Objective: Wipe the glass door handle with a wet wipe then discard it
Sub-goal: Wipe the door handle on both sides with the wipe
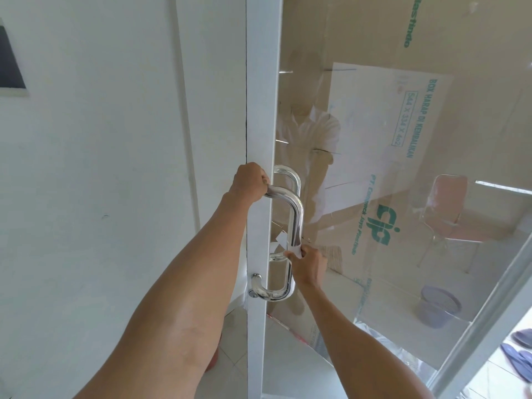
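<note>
- The wet wipe [297, 251] is mostly hidden in the right hand [310, 264]; only a crumpled white edge shows.
- The left hand [250, 180] clenches the upper bend of the handle [298, 220], its fingertips hidden behind the tube.
- The right hand pinches the wipe around the lower part of the upright bar.
- The handle is a polished chrome tube, D-shaped, mounted on the white door frame [259, 110].
- Through the glass pane [475, 125], a green-printed cardboard box [388, 139] and a purple mesh basket [439, 308] look faint.
</note>
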Action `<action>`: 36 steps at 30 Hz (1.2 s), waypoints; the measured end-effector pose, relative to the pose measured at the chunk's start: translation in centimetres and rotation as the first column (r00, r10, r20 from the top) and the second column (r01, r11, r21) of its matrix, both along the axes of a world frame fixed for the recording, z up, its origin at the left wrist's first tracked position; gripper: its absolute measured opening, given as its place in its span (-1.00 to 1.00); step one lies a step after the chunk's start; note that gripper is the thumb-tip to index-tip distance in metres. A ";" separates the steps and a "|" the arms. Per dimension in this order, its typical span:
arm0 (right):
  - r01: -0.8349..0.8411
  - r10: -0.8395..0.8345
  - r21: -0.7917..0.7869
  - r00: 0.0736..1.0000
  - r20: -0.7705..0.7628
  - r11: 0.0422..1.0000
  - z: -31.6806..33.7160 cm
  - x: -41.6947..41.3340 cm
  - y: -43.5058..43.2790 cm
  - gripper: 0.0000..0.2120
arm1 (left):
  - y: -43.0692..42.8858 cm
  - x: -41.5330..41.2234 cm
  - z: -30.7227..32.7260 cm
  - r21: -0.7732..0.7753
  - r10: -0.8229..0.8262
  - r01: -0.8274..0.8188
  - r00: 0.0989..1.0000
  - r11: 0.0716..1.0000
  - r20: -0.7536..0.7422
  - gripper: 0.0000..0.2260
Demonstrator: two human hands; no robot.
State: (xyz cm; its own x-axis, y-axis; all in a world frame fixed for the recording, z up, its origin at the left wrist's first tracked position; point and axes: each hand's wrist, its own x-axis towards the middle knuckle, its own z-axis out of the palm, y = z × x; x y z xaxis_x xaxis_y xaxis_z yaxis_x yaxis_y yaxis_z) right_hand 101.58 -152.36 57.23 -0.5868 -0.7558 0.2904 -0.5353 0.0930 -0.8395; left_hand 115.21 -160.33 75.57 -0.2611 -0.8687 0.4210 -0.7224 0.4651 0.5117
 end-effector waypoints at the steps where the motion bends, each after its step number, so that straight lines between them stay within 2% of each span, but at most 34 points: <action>1: 0.003 -0.004 -0.017 1.000 -0.022 1.000 0.6 -0.1 -0.2 -0.62 | 0.0 0.0 0.0 0.001 -0.001 0.001 1.000 1.000 -0.005 -0.78; 4: 0.045 -0.053 -0.128 0.997 -0.060 0.991 2.9 0.2 -0.7 -0.55 | 0.0 0.0 0.0 0.000 0.002 -0.002 1.000 1.000 -0.013 -0.78; 8: 0.066 -0.072 -0.136 0.996 -0.042 0.989 2.6 0.8 -0.8 -0.51 | 0.2 -0.1 0.0 0.000 0.009 -0.009 1.000 1.000 -0.014 -0.79; 13: 0.062 -0.063 0.037 0.998 0.024 0.997 -1.4 0.8 0.0 -0.53 | 0.3 0.1 -0.1 -0.001 0.007 -0.007 1.000 1.000 -0.023 -0.79; 16: 0.048 -0.049 0.109 0.999 0.012 0.993 -1.1 0.4 0.4 -0.50 | 0.2 0.2 -0.3 -0.004 0.004 -0.004 0.999 1.000 -0.044 -0.78; 22: 0.022 -0.029 -0.143 0.999 -0.046 0.989 4.9 0.1 -0.9 -0.52 | -0.1 0.3 -1.3 -0.046 -0.014 0.008 0.990 0.999 -0.139 -0.76; 25: 0.036 -0.043 -0.171 0.998 -0.039 0.985 5.0 0.1 -1.3 -0.53 | -0.2 0.0 -1.7 -0.049 -0.006 -0.004 0.981 0.999 -0.194 -0.77; 28: 0.042 -0.043 -0.097 0.999 -0.008 0.994 2.4 0.2 -1.0 -0.50 | -0.2 -0.3 -1.9 -0.031 0.015 -0.024 0.969 0.999 -0.247 -0.80; 32: 0.025 -0.027 0.107 0.999 0.021 0.994 -0.7 -0.1 -0.7 -0.56 | -0.3 -0.3 -2.1 -0.041 0.017 -0.029 0.963 0.999 -0.271 -0.81; 34: 0.009 -0.010 0.119 1.000 0.015 0.993 -0.3 -0.3 -0.7 -0.56 | -0.3 -0.3 -2.2 -0.049 0.015 -0.030 0.960 0.998 -0.279 -0.80; 36: -0.003 0.002 0.061 1.000 0.009 0.998 1.0 -0.5 -0.9 -0.54 | -0.3 -0.4 -2.2 -0.058 0.018 -0.036 0.960 0.998 -0.280 -0.81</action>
